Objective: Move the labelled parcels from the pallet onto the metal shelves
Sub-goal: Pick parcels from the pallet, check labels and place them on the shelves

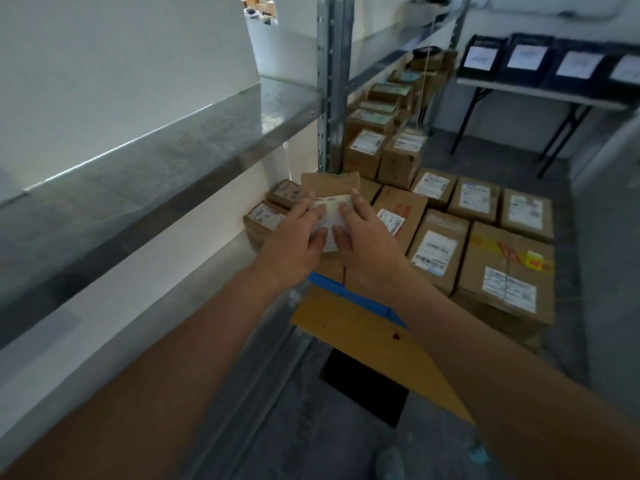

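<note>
A small brown labelled parcel [330, 188] hangs between both hands, just right of the lower metal shelf. My left hand [294, 237] grips its left side and my right hand [363, 240] grips its right side, fingers over the white label. Two labelled parcels [273, 206] lie on the lower shelf right behind it. Several brown labelled parcels [481, 244] stand on the pallet [360, 327] at the right. An upper metal shelf [173, 157] runs across the left, bare.
A grey shelf upright [329, 81] rises behind the parcel. More parcels [384, 133] fill the far shelf bay. A folding table [540, 95] with dark labelled bins [526, 57] stands at the back right. Grey floor lies below.
</note>
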Available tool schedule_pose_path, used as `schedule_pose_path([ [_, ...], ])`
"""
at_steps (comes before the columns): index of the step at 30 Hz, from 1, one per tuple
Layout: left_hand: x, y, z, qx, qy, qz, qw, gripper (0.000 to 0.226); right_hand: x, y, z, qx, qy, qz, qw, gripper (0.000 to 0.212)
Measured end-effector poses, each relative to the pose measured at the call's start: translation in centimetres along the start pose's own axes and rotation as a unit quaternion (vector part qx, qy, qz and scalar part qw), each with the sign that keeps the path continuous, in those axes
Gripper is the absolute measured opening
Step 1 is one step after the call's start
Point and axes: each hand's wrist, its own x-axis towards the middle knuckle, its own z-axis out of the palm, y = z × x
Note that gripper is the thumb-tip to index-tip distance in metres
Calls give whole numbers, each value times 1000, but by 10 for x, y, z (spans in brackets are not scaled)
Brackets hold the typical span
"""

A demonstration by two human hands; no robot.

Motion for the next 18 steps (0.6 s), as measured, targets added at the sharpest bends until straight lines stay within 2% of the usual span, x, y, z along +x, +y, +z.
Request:
schedule_pose_path([
  [6,37,46,25,4,-16,41,999,53,-5,53,-30,10,47,54,997,54],
  [11,73,84,54,-1,-23,58,998,51,-2,102,-57,14,50,80,995,54],
  [18,119,130,98,-5,-17,58,998,51,2,172,-83,17,68,76,995,53],
])
